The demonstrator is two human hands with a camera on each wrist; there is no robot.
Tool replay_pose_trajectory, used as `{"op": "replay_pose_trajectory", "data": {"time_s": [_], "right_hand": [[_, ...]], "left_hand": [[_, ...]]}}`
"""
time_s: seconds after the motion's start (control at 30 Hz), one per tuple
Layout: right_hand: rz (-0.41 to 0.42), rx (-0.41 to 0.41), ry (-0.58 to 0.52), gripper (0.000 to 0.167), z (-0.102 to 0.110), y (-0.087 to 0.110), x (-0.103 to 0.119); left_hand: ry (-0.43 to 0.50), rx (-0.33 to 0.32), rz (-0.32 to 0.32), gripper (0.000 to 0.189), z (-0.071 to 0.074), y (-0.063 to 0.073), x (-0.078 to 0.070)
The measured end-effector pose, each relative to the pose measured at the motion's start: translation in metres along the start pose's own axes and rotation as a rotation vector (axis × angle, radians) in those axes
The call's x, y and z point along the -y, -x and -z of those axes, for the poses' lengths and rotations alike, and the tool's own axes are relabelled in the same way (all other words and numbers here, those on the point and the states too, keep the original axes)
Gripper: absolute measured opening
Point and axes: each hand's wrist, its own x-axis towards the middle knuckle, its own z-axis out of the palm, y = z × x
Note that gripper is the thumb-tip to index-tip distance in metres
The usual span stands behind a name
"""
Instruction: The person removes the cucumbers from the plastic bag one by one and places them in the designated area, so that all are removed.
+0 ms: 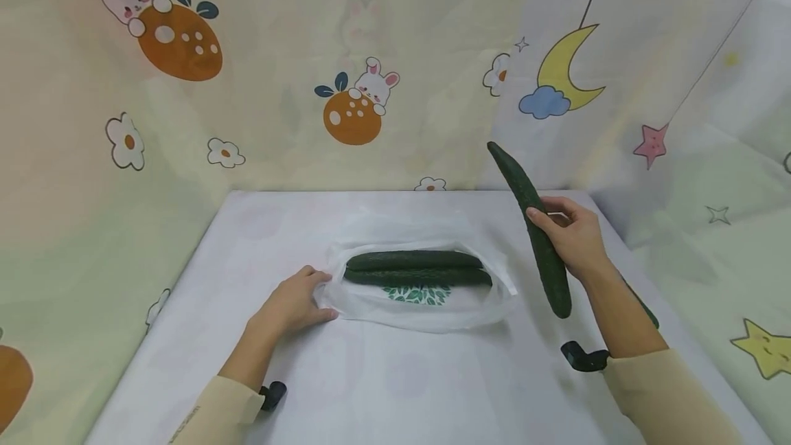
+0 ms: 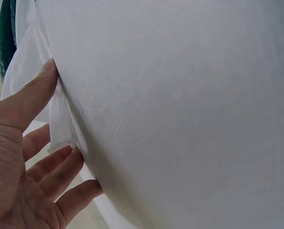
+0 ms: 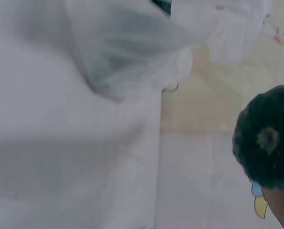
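A white plastic bag (image 1: pixel 420 318) with a green leaf print lies on the table, its mouth spread wide. Two dark green cucumbers (image 1: pixel 417 268) lie side by side within that mouth. At the bag's left end is my left hand (image 1: pixel 299 299), thumb and fingers spread apart and touching its edge; the left wrist view shows the thumb (image 2: pixel 44 88) against the white plastic. My right hand (image 1: pixel 575 235) grips another cucumber (image 1: pixel 548 263) around its middle, tilted and raised to the right of the bag. In the right wrist view this cucumber's end (image 3: pixel 268 140) faces the camera.
A further cucumber (image 1: pixel 649 311) lies at the table's right side, mostly hidden behind my right forearm. The white table (image 1: pixel 395 390) is bordered by a cartoon-printed cloth (image 1: pixel 278 101) at the back and both sides.
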Motion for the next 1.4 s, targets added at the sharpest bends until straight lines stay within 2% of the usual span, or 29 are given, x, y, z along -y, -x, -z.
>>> {"op": "replay_pose_trajectory", "data": {"time_s": [0.33, 0.57, 0.77, 0.9, 1.13, 1.4], "right_hand": [[-0.064, 0.002, 0.205, 0.068, 0.039, 0.0, -0.04], [-0.105, 0.016, 0.323, 0.076, 0.05, 0.003, -0.058], [-0.141, 0.034, 0.357, 0.081, 0.057, 0.005, -0.077], [-0.134, 0.029, 0.408, 0.081, 0.064, 0.003, -0.089], [-0.078, -0.004, 0.558, 0.071, 0.082, 0.002, -0.107], [-0.034, -0.025, 0.636, 0.066, 0.077, -0.005, -0.118]], "left_hand": [[-0.006, 0.02, 0.008, 0.077, 0.005, -0.001, -0.008], [-0.007, 0.019, 0.03, 0.078, 0.003, 0.001, -0.008], [0.0, 0.02, 0.043, 0.079, 0.002, 0.0, -0.008], [0.001, 0.02, 0.045, 0.079, 0.002, 0.0, -0.007], [-0.003, 0.032, 0.038, 0.079, 0.003, -0.004, -0.01], [-0.014, 0.023, 0.024, 0.077, 0.004, 0.0, -0.007]]}}
